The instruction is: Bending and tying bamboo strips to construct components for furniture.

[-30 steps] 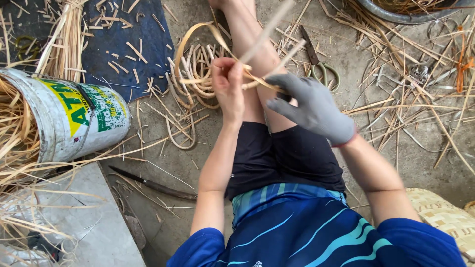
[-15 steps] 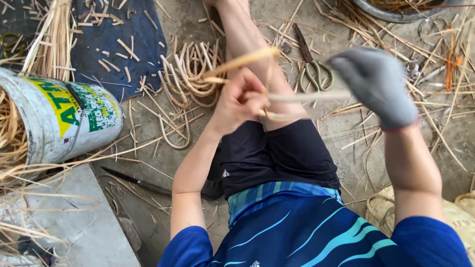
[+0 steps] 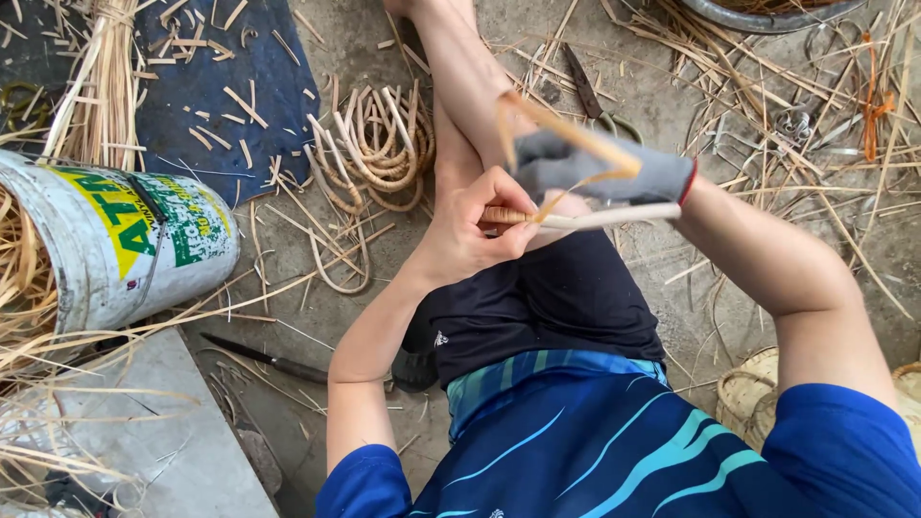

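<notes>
Pinching the rattan strip (image 3: 576,220) w/ bare left hand (image 3: 470,235), fingers closed; gloved right hand (image 3: 595,168) grips its 3 o'clock end; we'd keep tension even.

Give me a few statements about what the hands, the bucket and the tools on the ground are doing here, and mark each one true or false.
1. The right hand wears a grey glove. True.
2. The left hand is gloved too. False: it is bare.
3. The left hand pinches a pale cane strip above the lap. True.
4. The bucket stands upright and holds water. False: it lies on its side with straw-like strips spilling out.
5. A knife lies on the ground beside the left arm. True.
6. The coil of cane sits on the person's lap. False: it lies on the ground beside the leg.
</notes>
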